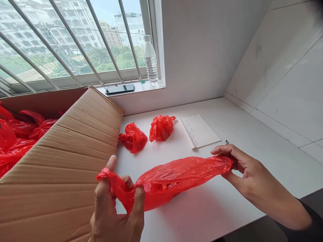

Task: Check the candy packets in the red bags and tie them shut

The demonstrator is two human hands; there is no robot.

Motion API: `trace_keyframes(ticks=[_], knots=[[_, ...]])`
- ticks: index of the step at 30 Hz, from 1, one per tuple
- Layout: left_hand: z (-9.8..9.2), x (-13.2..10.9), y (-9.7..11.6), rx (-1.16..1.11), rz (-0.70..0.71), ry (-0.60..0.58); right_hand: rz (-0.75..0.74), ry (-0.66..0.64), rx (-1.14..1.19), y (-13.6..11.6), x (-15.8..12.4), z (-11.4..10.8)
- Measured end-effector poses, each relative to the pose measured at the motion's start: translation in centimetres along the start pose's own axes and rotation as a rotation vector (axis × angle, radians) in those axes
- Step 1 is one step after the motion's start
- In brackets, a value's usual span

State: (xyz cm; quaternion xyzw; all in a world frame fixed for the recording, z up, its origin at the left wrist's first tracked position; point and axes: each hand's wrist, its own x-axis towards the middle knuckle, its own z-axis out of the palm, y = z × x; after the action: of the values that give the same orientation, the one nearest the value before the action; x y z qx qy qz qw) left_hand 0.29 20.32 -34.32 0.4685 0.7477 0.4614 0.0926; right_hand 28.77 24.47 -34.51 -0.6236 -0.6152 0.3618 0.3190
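Note:
A red plastic bag (pixel 181 171) is stretched sideways between my two hands above the white table. My left hand (pixel 118 205) grips its gathered left end, with a handle loop over the fingers. At the other end, my right hand (pixel 242 168) pinches the bag between thumb and fingers. Through the bag's mouth show small items with red and white printing (pixel 169 186), too little seen to name. Beyond my hands, two bunched-up red bags, one (pixel 133 137) on the left and another (pixel 162 128) beside it, rest on the table.
On the left stands a large cardboard box (pixel 63 161) holding several red bags (pixel 22 134). A notebook (pixel 200 131) and a pen (pixel 226 142) lie on the table (pixel 254 134). A phone (pixel 120 88) and a water bottle (pixel 150 62) are on the sill of the barred window.

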Motion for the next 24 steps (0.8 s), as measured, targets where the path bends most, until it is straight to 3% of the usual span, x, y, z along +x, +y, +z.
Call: trace_keyframes(ticks=[6,18,24], knots=[[0.0,0.5,1.2,-0.079,0.017,0.082,0.001,0.010,-0.027,0.0,-0.2,-0.6],[-0.2,0.3,0.6,-0.097,0.012,0.132,-0.018,0.051,-0.058,0.9,-0.1,-1.2],[0.1,-0.4,1.9,-0.082,0.052,0.154,-0.053,0.007,-0.099,0.7,-0.6,-1.3]])
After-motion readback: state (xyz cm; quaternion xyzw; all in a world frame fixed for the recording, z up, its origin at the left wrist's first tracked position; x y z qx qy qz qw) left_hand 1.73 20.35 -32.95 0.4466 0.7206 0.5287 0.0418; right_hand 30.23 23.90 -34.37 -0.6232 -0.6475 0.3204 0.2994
